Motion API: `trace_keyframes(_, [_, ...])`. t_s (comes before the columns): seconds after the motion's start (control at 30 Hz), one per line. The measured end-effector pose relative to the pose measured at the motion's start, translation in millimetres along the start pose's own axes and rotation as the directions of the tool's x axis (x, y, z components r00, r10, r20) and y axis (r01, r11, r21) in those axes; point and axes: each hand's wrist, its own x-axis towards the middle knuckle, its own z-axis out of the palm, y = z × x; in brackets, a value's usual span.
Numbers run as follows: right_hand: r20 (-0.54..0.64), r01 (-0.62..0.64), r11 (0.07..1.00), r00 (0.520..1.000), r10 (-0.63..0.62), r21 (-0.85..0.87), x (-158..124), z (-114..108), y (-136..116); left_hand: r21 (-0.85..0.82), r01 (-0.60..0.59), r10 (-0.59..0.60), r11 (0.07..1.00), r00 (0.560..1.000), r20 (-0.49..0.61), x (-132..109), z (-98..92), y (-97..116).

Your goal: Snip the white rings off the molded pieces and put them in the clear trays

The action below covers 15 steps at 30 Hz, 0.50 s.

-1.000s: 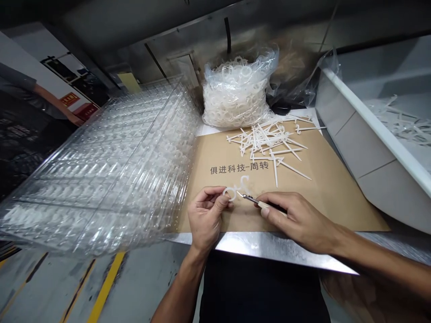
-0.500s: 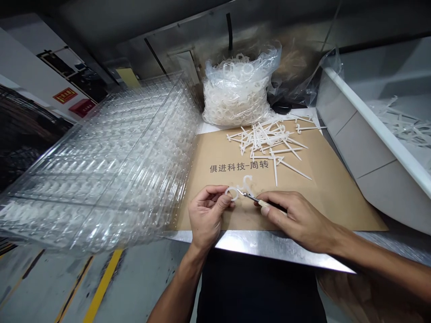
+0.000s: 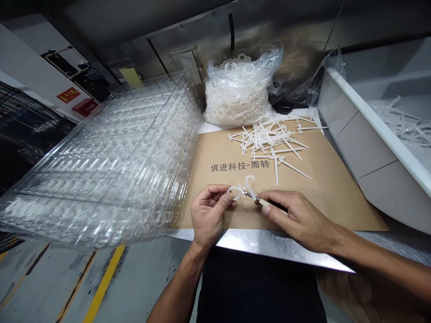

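Between thumb and fingers, my left hand (image 3: 209, 214) pinches a translucent white plastic ring (image 3: 233, 193). A curved white plastic piece (image 3: 249, 183) is beside the ring, close to the tool's tip; whether the two are joined is too small to tell. My right hand (image 3: 292, 216) is closed around the pale handle of a slim metal-tipped tool (image 3: 261, 200), which points left at the ring. Both hands are over the near part of a brown cardboard sheet (image 3: 215, 179) with printed characters. Behind them lies a loose pile of white plastic pieces (image 3: 272, 139).
A clear plastic bag full of white rings (image 3: 237, 96) stands at the back. Stacked clear trays of parts (image 3: 101, 166) fill the left. On the right is a large white bin (image 3: 367, 130) holding more white pieces. The metal table edge (image 3: 269, 246) runs in front.
The view has shifted very slightly. Both hands keep the same hold, with the ring and the tool's tip in nearly the same place.
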Motion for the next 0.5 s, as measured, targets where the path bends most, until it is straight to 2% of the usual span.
trace_keyframes(0.5, [0.004,-0.026,1.0,1.0,0.026,-0.008,0.2,-0.1,0.9,-0.008,0.0,0.0,1.0,1.0,0.006,0.4,1.0,0.2])
